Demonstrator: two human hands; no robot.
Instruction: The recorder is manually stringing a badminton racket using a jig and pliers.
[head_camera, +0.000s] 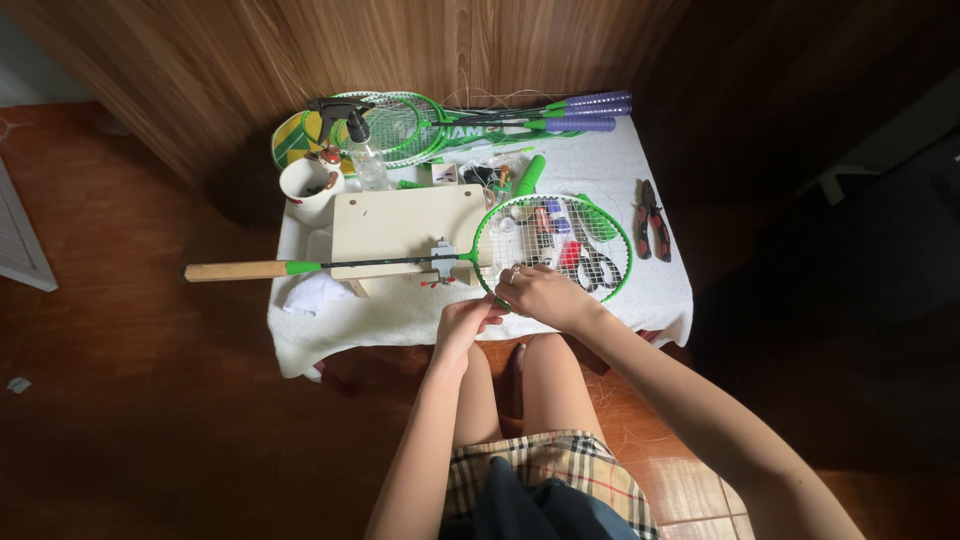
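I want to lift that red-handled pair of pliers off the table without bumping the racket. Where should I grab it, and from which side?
Take the pliers by the two red handles, the grip end nearest the table's front edge. Come from the right, the open side of the white cloth, since the green racket head and the right hand lie close on the other side. The handles lie flat and slightly spread, so pinching both together should work.

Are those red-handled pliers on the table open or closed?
Closed, as far as shows: the pliers lie flat on the white cloth, handles nearly together, untouched by either hand.
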